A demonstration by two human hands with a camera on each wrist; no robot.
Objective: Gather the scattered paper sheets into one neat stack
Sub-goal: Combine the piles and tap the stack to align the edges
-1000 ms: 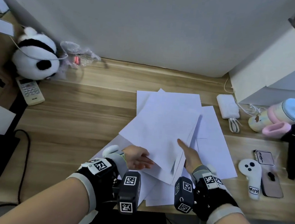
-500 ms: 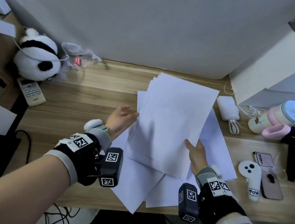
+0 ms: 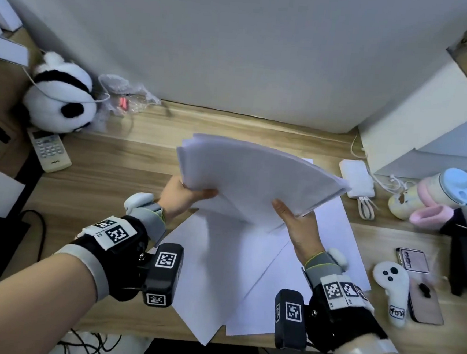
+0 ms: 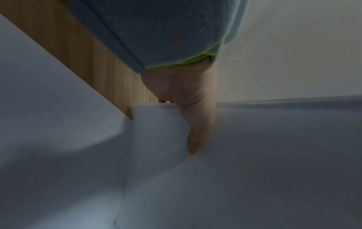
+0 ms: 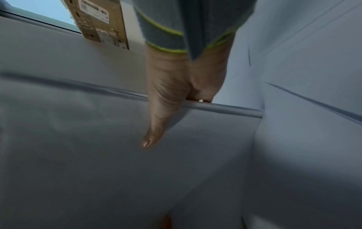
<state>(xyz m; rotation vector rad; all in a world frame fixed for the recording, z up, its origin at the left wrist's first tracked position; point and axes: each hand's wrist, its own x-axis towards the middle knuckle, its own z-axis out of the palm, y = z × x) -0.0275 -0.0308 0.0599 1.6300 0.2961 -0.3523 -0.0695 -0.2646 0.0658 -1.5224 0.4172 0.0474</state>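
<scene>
the bundle of paper sheets (image 3: pixel 257 178) is held up above the wooden desk (image 3: pixel 109 183), sagging a little toward its far end. the left hand (image 3: pixel 182 196) grips its near left corner, thumb lying on top and fingers hidden beneath; the left wrist view shows that thumb pressed flat onto the top page. the right hand (image 3: pixel 296 229) pinches the near right edge the same way, thumb above, fingers under the bundle. loose sheets (image 3: pixel 235 277) lie flat and overlapping on the desk below, near the front edge, one corner hanging past it. a stuffed panda (image 3: pixel 61 95) and a remote (image 3: pixel 48 149) sit at far left; a white power bank (image 3: pixel 358 178), a bottle (image 3: pixel 432 195) and a white controller (image 3: pixel 392 290) sit at right
</scene>
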